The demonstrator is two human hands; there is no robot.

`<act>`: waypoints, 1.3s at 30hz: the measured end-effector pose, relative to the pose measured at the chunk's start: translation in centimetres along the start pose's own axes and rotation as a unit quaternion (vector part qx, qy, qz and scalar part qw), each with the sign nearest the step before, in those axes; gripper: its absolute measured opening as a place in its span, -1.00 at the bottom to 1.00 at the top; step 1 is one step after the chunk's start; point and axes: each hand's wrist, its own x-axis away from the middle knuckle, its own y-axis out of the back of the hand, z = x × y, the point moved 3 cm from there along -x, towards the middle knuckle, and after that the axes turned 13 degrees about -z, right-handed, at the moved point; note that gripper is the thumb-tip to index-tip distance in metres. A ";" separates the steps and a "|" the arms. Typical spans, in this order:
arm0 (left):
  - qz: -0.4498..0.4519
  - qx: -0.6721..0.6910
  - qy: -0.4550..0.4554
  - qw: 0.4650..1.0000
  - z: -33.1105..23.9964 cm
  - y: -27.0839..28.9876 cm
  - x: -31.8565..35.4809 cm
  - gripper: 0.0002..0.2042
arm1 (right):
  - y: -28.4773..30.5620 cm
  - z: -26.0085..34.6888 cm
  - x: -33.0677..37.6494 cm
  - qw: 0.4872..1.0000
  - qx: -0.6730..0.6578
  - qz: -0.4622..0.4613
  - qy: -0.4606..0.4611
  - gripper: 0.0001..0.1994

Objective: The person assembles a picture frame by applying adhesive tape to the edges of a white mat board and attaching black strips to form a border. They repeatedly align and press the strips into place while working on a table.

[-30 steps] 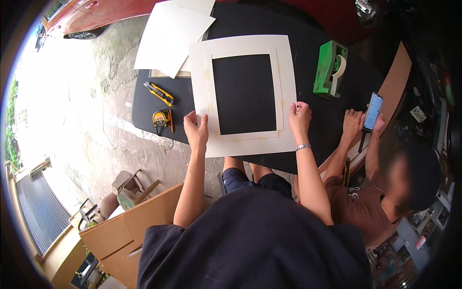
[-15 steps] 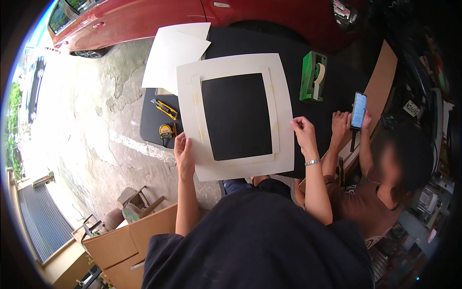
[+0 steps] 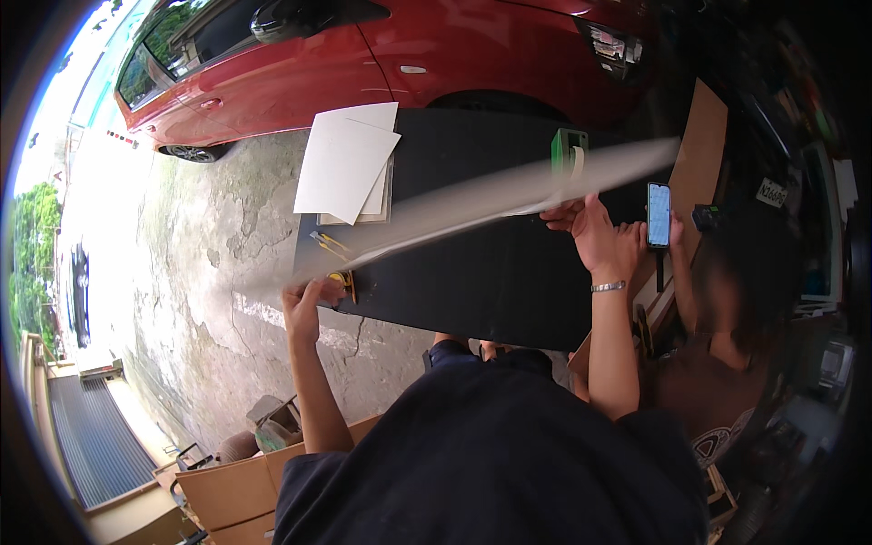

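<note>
A white mat board [image 3: 490,193] is tilted nearly edge-on above the black table [image 3: 472,268], smeared by motion. My left hand [image 3: 305,304] is closed on its near left edge. My right hand [image 3: 598,238] grips the board toward its right end, fingers bent under the edge. The window cut in the board is hidden at this angle. Behind its left part lie a yellow tape measure [image 3: 343,283] and a yellow cutter knife [image 3: 329,243]. A green tape dispenser [image 3: 569,145] stands beyond the right part, partly covered by the board.
White sheets [image 3: 345,150] lie at the table's far left. A red car [image 3: 300,77] stands behind the table. At my right, a person in a brown shirt [image 3: 704,386] holds a phone [image 3: 658,213] beside a long brown board [image 3: 701,136]. Cardboard [image 3: 222,481] is at lower left.
The board has swung from facing me flat to nearly edge-on, its window now hidden. My left hand has moved left and down, my right hand slightly right. The view has shifted, showing more of the car.
</note>
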 end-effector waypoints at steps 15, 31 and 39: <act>-0.048 0.116 0.123 0.985 12.0 -1.9 3.0 -0.83 | -0.9 -0.3 -3.7 0.951 0.272 0.118 -0.083 -0.78; 0.042 0.126 0.247 0.960 17.9 -7.8 11.5 -0.72 | -7.7 -2.4 -12.5 0.807 0.525 0.112 0.246 -0.77; 0.011 0.149 0.407 0.901 27.4 -13.2 17.7 -0.64 | -1.1 -7.2 2.9 0.865 0.378 -0.225 0.241 -0.79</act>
